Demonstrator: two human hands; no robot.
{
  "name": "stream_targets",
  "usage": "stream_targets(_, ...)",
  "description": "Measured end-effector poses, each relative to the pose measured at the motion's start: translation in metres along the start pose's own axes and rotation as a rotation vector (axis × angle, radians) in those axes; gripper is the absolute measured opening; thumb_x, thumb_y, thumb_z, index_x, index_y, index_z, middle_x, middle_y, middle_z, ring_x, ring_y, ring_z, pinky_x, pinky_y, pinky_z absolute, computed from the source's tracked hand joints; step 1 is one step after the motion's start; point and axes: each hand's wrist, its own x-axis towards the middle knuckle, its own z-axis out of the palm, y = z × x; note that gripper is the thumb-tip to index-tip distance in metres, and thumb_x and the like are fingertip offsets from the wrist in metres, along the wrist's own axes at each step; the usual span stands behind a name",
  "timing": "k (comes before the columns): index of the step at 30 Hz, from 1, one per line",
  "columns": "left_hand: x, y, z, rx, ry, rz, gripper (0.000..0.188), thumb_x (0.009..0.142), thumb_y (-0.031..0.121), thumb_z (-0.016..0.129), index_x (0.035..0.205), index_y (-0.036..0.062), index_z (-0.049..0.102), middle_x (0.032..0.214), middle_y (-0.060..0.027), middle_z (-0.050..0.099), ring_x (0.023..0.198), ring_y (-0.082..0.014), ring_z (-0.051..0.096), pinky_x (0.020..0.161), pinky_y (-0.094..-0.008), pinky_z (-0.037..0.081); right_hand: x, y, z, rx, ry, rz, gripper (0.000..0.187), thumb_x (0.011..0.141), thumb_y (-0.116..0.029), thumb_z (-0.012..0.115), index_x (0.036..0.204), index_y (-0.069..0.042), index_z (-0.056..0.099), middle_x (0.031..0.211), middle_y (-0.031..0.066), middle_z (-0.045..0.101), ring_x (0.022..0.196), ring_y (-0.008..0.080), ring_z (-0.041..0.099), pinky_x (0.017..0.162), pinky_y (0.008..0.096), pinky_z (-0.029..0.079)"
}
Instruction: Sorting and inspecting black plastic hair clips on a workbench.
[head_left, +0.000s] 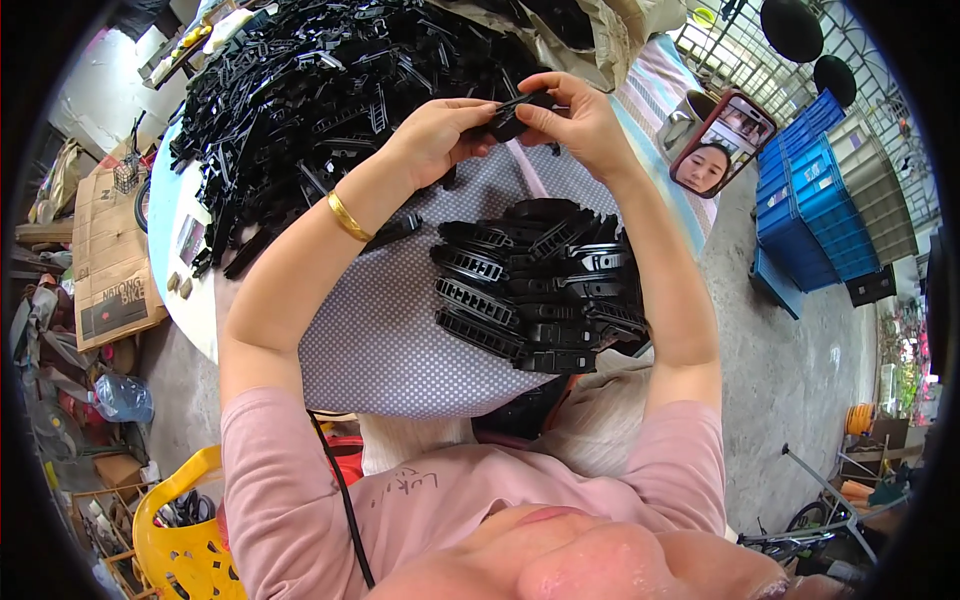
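Between my two hands, over the far part of the table, is a black plastic piece [510,122]. My left hand [447,133], with a gold bangle at the wrist, pinches its left end. The thumb and fingers of my right hand [580,125] close on its right end. Closer to me lies a neat stack of black slotted plastic parts [540,285], laid in overlapping rows. A big loose heap of similar black parts [300,90] spreads beyond and to the left of my left hand. Finer detail of the held piece is hidden by my fingers.
The round table has a dotted cloth [380,330]. A phone [725,145] with a lit screen stands at the right, by a brown paper sack [610,40]. Blue crates [810,180] are farther right. A yellow chair [180,520] and cardboard [110,260] are at left.
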Motion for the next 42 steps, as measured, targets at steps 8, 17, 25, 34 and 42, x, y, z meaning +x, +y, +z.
stream_targets(8, 0.004, 0.002, -0.006, -0.068, -0.085, -0.018, 0.031, 0.088, 0.023, 0.058, 0.103, -0.0037, 0.061, 0.087, -0.0062, 0.061, 0.071, -0.0107, 0.051, 0.063, -0.0222, 0.045, 0.000, 0.001, -0.001, -0.037, 0.114, 0.083, 0.031, 0.080, -0.010, 0.067, 0.103, 0.005, 0.054, 0.090, 0.0118, 0.061, 0.078, 0.0180, 0.065, 0.068, 0.0251, 0.055)
stream_targets(17, -0.001, 0.003, -0.006, 0.553, -0.095, 0.283, 0.043, 0.076, 0.018, 0.070, 0.112, -0.0037, 0.058, 0.080, -0.0058, 0.063, 0.067, -0.0078, 0.053, 0.061, -0.0211, 0.044, -0.002, 0.005, 0.001, -0.224, 0.008, -0.023, 0.034, 0.078, -0.013, 0.070, 0.105, 0.003, 0.056, 0.096, 0.0090, 0.062, 0.082, 0.0147, 0.063, 0.066, 0.0242, 0.052)
stream_targets(25, -0.002, 0.010, -0.009, 0.958, -0.076, 0.671, 0.042, 0.069, 0.016, 0.073, 0.106, -0.0007, 0.062, 0.084, -0.0144, 0.066, 0.074, -0.0186, 0.063, 0.070, -0.0287, 0.049, 0.000, 0.016, -0.008, -0.762, 0.020, -0.501, 0.054, 0.066, -0.024, 0.076, 0.114, -0.006, 0.058, 0.103, 0.0094, 0.060, 0.091, 0.0231, 0.057, 0.082, 0.0300, 0.045)
stream_targets(34, -0.012, 0.024, -0.003, 0.987, -0.115, 0.415, 0.041, 0.070, 0.010, 0.072, 0.107, -0.0020, 0.061, 0.080, -0.0093, 0.067, 0.066, -0.0115, 0.059, 0.063, -0.0240, 0.048, -0.005, 0.004, -0.004, -0.549, -0.084, -0.212, 0.049, 0.066, -0.018, 0.075, 0.108, 0.000, 0.058, 0.096, 0.0145, 0.063, 0.080, 0.0192, 0.061, 0.073, 0.0283, 0.049)
stream_targets(42, -0.011, 0.016, -0.005, 1.069, -0.057, 0.763, 0.034, 0.072, 0.009, 0.070, 0.104, 0.0010, 0.063, 0.083, -0.0128, 0.067, 0.067, -0.0163, 0.063, 0.064, -0.0254, 0.049, -0.004, 0.000, -0.001, -0.604, -0.016, -0.303, 0.044, 0.064, -0.022, 0.077, 0.101, -0.003, 0.063, 0.091, 0.0128, 0.065, 0.076, 0.0211, 0.063, 0.068, 0.0291, 0.050)
